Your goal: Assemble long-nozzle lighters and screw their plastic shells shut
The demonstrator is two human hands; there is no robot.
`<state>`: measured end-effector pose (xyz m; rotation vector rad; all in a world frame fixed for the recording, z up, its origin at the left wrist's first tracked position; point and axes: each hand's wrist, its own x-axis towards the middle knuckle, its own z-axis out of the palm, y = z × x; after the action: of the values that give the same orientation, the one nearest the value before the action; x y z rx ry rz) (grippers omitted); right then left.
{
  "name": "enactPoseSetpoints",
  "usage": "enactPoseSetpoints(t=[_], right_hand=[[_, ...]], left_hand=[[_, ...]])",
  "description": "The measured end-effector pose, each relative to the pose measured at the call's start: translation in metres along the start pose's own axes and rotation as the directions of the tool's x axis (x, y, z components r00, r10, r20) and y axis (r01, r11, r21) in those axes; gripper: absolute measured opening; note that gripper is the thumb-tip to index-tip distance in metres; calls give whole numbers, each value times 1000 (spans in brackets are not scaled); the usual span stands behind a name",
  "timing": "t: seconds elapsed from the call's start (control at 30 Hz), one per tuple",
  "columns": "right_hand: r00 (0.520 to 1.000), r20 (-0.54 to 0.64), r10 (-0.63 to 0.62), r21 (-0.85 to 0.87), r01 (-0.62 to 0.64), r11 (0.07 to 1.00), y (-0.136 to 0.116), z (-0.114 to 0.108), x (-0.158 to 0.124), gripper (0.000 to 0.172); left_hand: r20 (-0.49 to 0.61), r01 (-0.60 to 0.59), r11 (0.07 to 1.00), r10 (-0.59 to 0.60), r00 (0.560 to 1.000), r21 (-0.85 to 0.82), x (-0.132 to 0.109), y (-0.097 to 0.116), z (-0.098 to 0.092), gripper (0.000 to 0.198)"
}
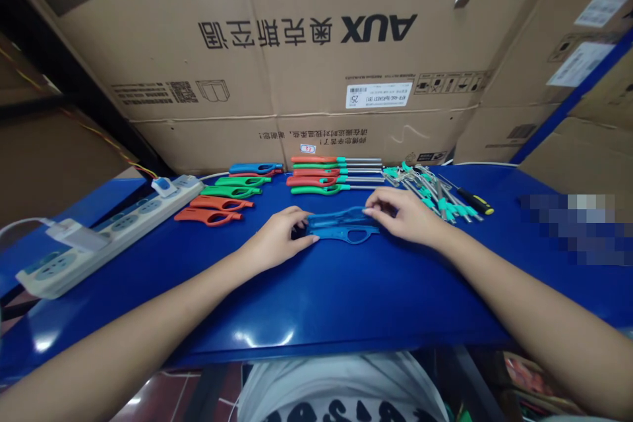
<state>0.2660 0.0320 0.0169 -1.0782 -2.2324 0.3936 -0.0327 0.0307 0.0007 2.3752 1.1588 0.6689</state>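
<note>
Two blue plastic lighter handle shells lie side by side at the middle of the table: a nearer lighter shell point(332, 233) with an oval trigger opening, and a farther lighter shell point(341, 216). My left hand point(279, 241) is closed on their left ends, thumb on the nearer one. The thumb and forefinger of my right hand point(405, 216) pinch the right end of the farther shell. Left of my hands sit loose handle shells, such as the orange shells point(208, 215), green shells point(237, 186) and blue shells point(250, 169). Behind them lie several gas lighters point(316, 181) with metal tubes.
A pile of metal lighter tubes point(438, 194) with teal ends lies behind my right hand, beside a black and yellow screwdriver point(475, 201). A white power strip point(119, 231) with plugs runs along the left. A large cardboard box point(306, 79) stands behind the blue table point(346, 303).
</note>
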Motion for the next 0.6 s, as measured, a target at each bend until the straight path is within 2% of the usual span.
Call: enactPoseSetpoints(t=[0.07, 0.13, 0.23, 0.33, 0.43, 0.5, 0.6], right_hand=[[990, -94, 103, 0, -104, 995, 3, -2, 1, 22], [977, -47, 209, 77, -205, 976, 5, -7, 0, 27], [944, 210, 253, 193, -294, 936, 5, -14, -2, 34], [863, 464, 201, 195, -321, 927, 0, -17, -5, 36], [808, 561, 180, 150, -313, 938, -3, -14, -6, 36], [816, 550, 178, 113, -284, 952, -3, -10, -5, 39], [867, 474, 153, 14, -181, 983, 2, -7, -5, 47]], left_hand=[[-8, -12, 1000, 12, 1000, 2, -1, 2, 0, 35], [-9, -35, 999, 35, 999, 3, -1, 3, 0, 33], [-13, -51, 999, 51, 999, 6, -2, 3, 2, 27], [-24, -42, 999, 42, 999, 2, -1, 0, 5, 28], [-25, -40, 999, 40, 999, 10, -1, -1, 6, 34], [-25, -56, 998, 57, 998, 39, -2, 0, 6, 38], [-37, -99, 990, 103, 994, 101, -4, 8, 7, 32]])
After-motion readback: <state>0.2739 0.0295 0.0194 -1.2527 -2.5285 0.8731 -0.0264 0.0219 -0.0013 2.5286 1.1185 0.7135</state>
